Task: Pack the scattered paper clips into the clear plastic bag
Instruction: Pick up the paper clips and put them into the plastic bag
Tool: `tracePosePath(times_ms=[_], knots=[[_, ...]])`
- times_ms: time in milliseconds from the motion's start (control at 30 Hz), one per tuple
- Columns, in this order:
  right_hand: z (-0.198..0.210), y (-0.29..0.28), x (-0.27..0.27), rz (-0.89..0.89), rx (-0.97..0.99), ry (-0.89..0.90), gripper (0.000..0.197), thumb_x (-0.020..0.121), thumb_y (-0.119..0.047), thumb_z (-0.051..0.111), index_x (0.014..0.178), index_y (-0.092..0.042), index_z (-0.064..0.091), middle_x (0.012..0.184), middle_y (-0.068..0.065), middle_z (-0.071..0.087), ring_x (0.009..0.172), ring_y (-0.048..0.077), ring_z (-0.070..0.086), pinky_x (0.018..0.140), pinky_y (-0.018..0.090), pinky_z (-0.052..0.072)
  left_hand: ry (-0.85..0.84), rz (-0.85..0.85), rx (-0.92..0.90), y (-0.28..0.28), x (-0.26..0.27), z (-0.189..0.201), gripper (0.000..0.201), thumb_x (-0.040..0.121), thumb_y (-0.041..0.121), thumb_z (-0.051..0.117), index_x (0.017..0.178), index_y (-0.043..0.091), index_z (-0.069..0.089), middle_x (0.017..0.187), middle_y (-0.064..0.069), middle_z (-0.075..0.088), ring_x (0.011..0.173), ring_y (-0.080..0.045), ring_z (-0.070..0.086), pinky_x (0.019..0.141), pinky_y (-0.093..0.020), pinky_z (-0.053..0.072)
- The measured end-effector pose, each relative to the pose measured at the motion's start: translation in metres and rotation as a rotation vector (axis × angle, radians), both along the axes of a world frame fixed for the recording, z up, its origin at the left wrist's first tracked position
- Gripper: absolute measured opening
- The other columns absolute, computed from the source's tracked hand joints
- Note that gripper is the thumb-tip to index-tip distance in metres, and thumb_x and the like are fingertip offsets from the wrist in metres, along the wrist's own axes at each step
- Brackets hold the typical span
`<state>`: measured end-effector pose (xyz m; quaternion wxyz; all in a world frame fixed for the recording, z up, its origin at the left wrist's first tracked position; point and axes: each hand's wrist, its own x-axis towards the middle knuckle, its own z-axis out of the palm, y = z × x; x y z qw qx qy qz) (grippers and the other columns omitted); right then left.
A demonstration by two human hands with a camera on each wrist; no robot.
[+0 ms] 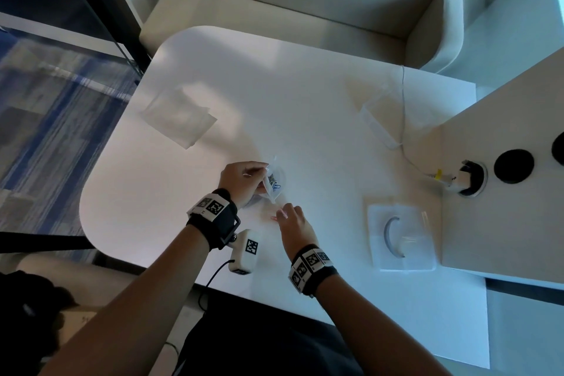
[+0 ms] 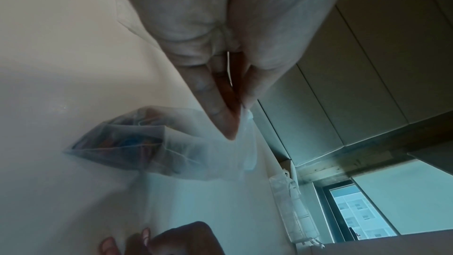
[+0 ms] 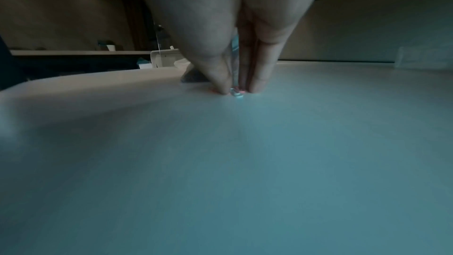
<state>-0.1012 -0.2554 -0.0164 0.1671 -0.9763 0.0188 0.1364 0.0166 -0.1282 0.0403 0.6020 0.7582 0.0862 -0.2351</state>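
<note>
My left hand (image 1: 259, 177) holds up the clear plastic bag (image 1: 276, 181) by its top edge; thumb and forefinger pinch that edge in the left wrist view (image 2: 235, 123). Several coloured paper clips (image 2: 122, 141) lie bunched in the bag's bottom, which rests on the white table (image 1: 305, 101). Just in front of the bag, my right hand (image 1: 280, 214) points its fingertips down onto the table. In the right wrist view its thumb and fingers (image 3: 235, 89) pinch a small paper clip (image 3: 237, 93) against the tabletop. A pink clip (image 1: 273, 217) shows beside the fingertips.
A stack of clear bags (image 1: 180, 116) lies at the far left. A clear flat box (image 1: 399, 238) with a grey curved piece sits to the right. A white power strip (image 1: 378, 125) and its cable lie far right. A white tagged device (image 1: 245, 250) hangs below my left wrist.
</note>
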Motion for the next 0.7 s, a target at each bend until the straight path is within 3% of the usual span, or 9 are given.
tracePosePath(times_ms=[100, 167, 267, 333, 433, 467, 533, 600, 700], knots=[[-0.001, -0.006, 0.003, 0.057, -0.057, 0.065, 0.020, 0.062, 0.003, 0.082, 0.074, -0.007, 0.070, 0.083, 0.005, 0.062, 0.068, 0.020, 0.060, 0.039, 0.026, 0.051, -0.003, -0.002, -0.004, -0.001, -0.001, 0.004, 0.016, 0.091, 0.004, 0.064, 0.097, 0.012, 0.077, 0.085, -0.008, 0.074, 0.079, -0.025, 0.076, 0.078, -0.045, 0.063], [0.011, -0.006, 0.011, 0.093, -0.091, 0.140, 0.018, 0.065, 0.009, 0.077, 0.073, -0.005, 0.069, 0.080, 0.007, 0.060, 0.067, 0.022, 0.061, 0.044, 0.028, 0.053, 0.017, 0.007, -0.020, -0.001, -0.001, 0.006, 0.016, 0.092, 0.002, 0.063, 0.101, 0.005, 0.075, 0.085, -0.012, 0.072, 0.068, -0.017, 0.076, 0.070, -0.037, 0.065], [0.028, -0.007, 0.024, 0.131, -0.100, 0.167, 0.018, 0.087, 0.010, 0.053, 0.099, 0.004, 0.065, 0.100, 0.016, 0.060, 0.088, 0.032, 0.062, 0.072, 0.036, 0.053, 0.022, 0.001, -0.026, -0.002, 0.000, 0.008, 0.018, 0.093, 0.000, 0.062, 0.108, -0.004, 0.072, 0.082, -0.010, 0.071, 0.061, -0.012, 0.074, 0.064, -0.029, 0.064], [0.028, -0.010, 0.029, 0.144, -0.115, 0.190, 0.025, 0.091, 0.006, 0.047, 0.109, 0.003, 0.064, 0.109, 0.018, 0.059, 0.099, 0.034, 0.060, 0.083, 0.037, 0.050, 0.006, -0.015, -0.012, 0.001, 0.000, 0.010, 0.016, 0.092, 0.002, 0.064, 0.103, 0.003, 0.075, 0.084, -0.011, 0.071, 0.064, -0.014, 0.075, 0.067, -0.033, 0.065], [0.024, -0.013, 0.033, 0.109, -0.098, 0.203, 0.023, 0.089, 0.001, 0.050, 0.105, -0.002, 0.067, 0.106, 0.016, 0.062, 0.099, 0.033, 0.061, 0.083, 0.036, 0.049, -0.013, -0.041, 0.047, 0.009, 0.002, 0.005, 0.015, 0.083, 0.021, 0.070, 0.086, 0.032, 0.080, 0.087, -0.005, 0.076, 0.085, -0.026, 0.076, 0.085, -0.046, 0.061], [0.023, -0.014, 0.035, 0.087, -0.090, 0.211, 0.021, 0.087, 0.002, 0.052, 0.102, -0.002, 0.066, 0.104, 0.015, 0.063, 0.097, 0.033, 0.061, 0.081, 0.035, 0.050, -0.013, -0.040, 0.055, 0.011, 0.002, 0.003, 0.015, 0.081, 0.025, 0.070, 0.083, 0.036, 0.080, 0.086, -0.002, 0.076, 0.088, -0.028, 0.076, 0.088, -0.047, 0.060], [0.024, -0.017, 0.040, 0.054, -0.094, 0.216, 0.020, 0.084, 0.004, 0.053, 0.099, -0.002, 0.065, 0.100, 0.015, 0.065, 0.094, 0.032, 0.062, 0.078, 0.033, 0.050, -0.020, -0.029, 0.054, 0.013, 0.002, 0.006, 0.017, 0.086, 0.018, 0.069, 0.086, 0.032, 0.079, 0.085, -0.002, 0.075, 0.084, -0.026, 0.076, 0.086, -0.048, 0.061], [0.025, -0.024, 0.045, 0.042, -0.110, 0.212, 0.018, 0.083, 0.005, 0.054, 0.096, -0.002, 0.064, 0.095, 0.015, 0.067, 0.091, 0.032, 0.064, 0.076, 0.032, 0.051, -0.028, -0.017, 0.045, 0.012, 0.000, 0.011, 0.016, 0.090, 0.009, 0.066, 0.093, 0.021, 0.077, 0.085, -0.007, 0.073, 0.072, -0.016, 0.075, 0.081, -0.051, 0.062], [0.026, -0.044, 0.054, -0.081, -0.067, 0.197, 0.021, 0.076, 0.003, 0.055, 0.091, -0.005, 0.067, 0.092, 0.014, 0.070, 0.091, 0.032, 0.066, 0.077, 0.032, 0.055, -0.012, -0.013, 0.037, 0.012, -0.001, 0.012, 0.015, 0.091, 0.008, 0.065, 0.095, 0.018, 0.075, 0.085, -0.007, 0.072, 0.063, -0.009, 0.073, 0.076, -0.056, 0.061]])
